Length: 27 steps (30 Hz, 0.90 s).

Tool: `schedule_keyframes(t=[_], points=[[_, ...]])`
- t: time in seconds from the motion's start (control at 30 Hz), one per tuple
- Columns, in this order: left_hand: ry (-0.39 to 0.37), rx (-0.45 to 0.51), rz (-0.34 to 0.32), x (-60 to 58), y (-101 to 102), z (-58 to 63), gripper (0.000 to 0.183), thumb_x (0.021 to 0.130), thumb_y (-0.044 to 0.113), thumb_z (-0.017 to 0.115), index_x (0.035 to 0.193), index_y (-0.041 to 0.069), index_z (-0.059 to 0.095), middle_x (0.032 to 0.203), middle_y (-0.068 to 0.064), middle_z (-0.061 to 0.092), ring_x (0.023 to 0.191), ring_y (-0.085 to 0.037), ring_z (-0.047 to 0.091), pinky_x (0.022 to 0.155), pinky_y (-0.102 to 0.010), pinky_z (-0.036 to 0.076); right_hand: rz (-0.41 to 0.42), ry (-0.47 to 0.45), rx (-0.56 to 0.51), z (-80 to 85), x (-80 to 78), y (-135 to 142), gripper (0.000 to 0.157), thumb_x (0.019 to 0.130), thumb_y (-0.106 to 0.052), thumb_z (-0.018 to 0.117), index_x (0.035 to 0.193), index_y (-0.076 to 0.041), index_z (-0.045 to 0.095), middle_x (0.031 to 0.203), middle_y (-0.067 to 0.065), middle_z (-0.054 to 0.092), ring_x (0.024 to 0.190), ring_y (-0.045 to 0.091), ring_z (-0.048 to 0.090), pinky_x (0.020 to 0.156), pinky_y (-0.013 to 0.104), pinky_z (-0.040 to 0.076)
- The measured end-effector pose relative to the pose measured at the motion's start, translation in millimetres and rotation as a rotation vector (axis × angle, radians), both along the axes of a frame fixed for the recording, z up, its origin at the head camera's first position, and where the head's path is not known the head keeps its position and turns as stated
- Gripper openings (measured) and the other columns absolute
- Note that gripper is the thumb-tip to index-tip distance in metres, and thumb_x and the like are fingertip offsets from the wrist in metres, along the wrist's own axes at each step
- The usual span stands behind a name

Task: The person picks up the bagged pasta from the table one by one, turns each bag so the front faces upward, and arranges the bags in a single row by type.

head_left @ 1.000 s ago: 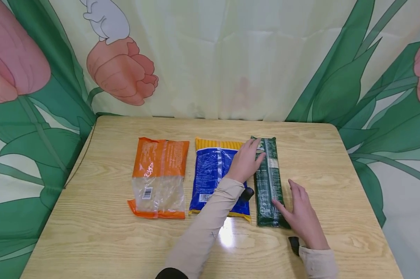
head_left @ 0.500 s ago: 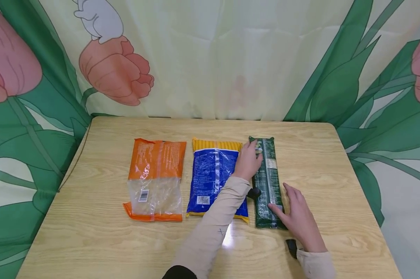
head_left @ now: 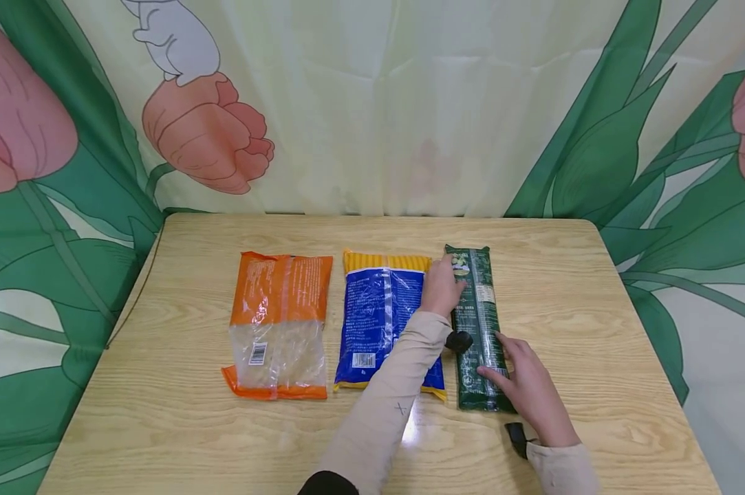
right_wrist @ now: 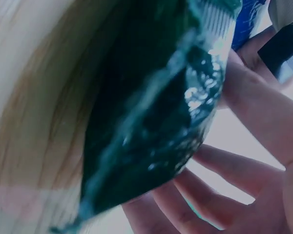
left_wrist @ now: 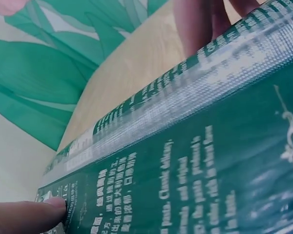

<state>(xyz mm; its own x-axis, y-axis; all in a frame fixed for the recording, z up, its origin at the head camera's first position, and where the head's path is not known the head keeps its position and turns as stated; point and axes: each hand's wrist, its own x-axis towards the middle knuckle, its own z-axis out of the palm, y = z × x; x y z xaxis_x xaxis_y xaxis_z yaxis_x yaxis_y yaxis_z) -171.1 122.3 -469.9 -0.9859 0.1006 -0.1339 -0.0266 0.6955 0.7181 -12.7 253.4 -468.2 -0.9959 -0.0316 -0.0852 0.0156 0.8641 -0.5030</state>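
Note:
A long green pack of pasta [head_left: 474,323] lies seam side up on the right of the table, seen in all three views. My left hand [head_left: 440,287] grips its left edge near the top, thumb [left_wrist: 31,216] on the printed face, the other fingers hidden by the edge. Lower down, my right hand [head_left: 536,388] holds the right edge, thumb across the face and fingers [right_wrist: 207,197] around the side. A blue bag with a yellow top [head_left: 366,316] lies just left of the pack, partly covered by my left forearm.
Further left lies an orange bag with a transparent lower part [head_left: 279,323]. All of them rest on a wooden table [head_left: 162,426]. Behind its far edge hangs a flower-printed curtain [head_left: 372,124].
My left fingers have slid from over the top of the pasta pack to its left edge. My right fingers have closed in from beside the pack onto its right edge.

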Motion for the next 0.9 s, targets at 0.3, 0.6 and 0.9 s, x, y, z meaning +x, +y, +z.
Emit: schedule_keyframes(t=[0.3, 0.6, 0.9], points=[[-0.068, 0.296, 0.117, -3.9, -2.6, 2.0, 0.055, 0.084, 0.001, 0.077, 0.135, 0.003, 0.058, 0.108, -0.013, 0.071, 0.103, -0.024, 0.067, 0.079, -0.032, 0.058, -0.088, -0.057, -0.033, 7.4, 1.5, -4.5, 0.070, 0.087, -0.022, 0.078, 0.141, 0.008, 0.046, 0.124, 0.030, 0.056, 0.097, 0.038, 0.062, 0.075, 0.051, 0.054], [-0.158, 0.595, 0.184, -6.0, -8.7, 2.1, 0.043, 0.079, -0.005, 0.079, 0.120, 0.006, 0.070, 0.095, -0.011, 0.073, 0.088, -0.022, 0.069, 0.066, -0.031, 0.058, -0.211, -0.172, -0.188, 9.7, -0.1, -0.5, 0.077, 0.090, -0.019, 0.075, 0.151, 0.001, 0.033, 0.134, 0.032, 0.052, 0.111, 0.048, 0.061, 0.083, 0.055, 0.056], [-0.173, 0.751, 0.205, -4.0, -13.6, 11.5, 0.041, 0.077, -0.011, 0.077, 0.115, 0.004, 0.073, 0.089, -0.013, 0.073, 0.071, -0.020, 0.069, 0.068, -0.045, 0.062, -0.207, -0.202, -0.253, 15.5, -0.4, -3.4, 0.087, 0.091, -0.048, 0.068, 0.155, -0.005, 0.028, 0.146, 0.029, 0.042, 0.125, 0.047, 0.052, 0.093, 0.059, 0.051]])
